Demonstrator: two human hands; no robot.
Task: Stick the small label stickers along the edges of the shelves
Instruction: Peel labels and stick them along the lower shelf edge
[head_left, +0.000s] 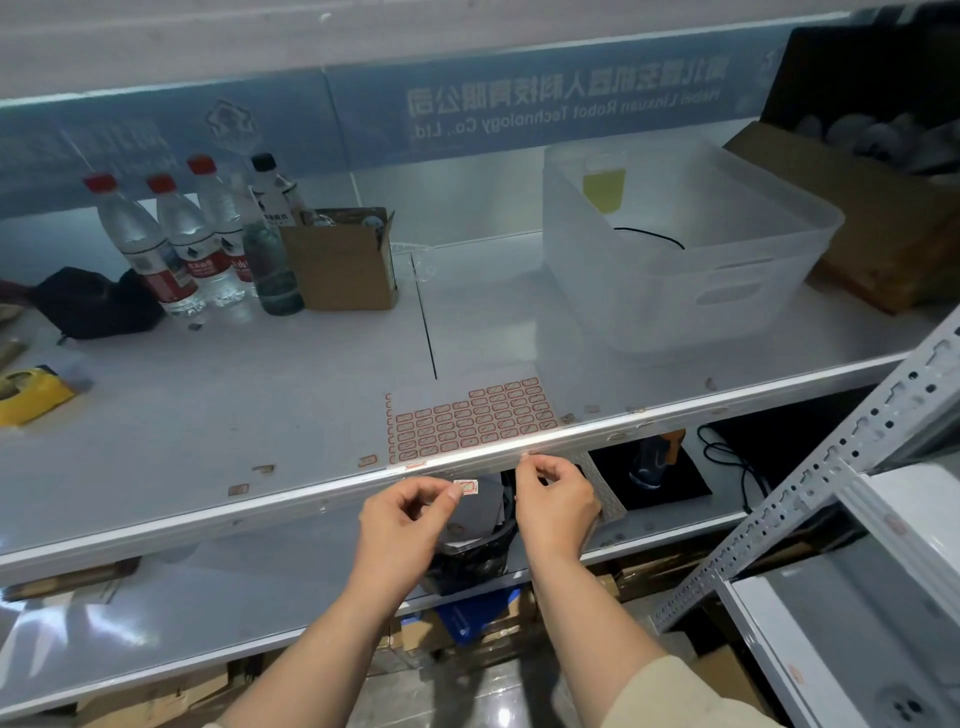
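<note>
A sheet of small red-bordered label stickers (467, 421) lies on the white shelf, close to its front edge (291, 501). My left hand (408, 519) pinches one small label sticker (465, 487) between thumb and fingertip, just below the shelf edge. My right hand (556, 496) is beside it, fingertips pressed against the underside of the shelf edge near another stuck label (525, 455). A few stickers (239, 489) sit on the shelf top and along the edge.
On the shelf stand several water bottles (176, 244), a small cardboard box (340, 265), a translucent plastic bin (691, 244), a black pouch (93, 301) and a yellow packet (26, 395). A grey perforated rack post (831, 467) slants at right. A black bag (475, 545) sits on the lower shelf.
</note>
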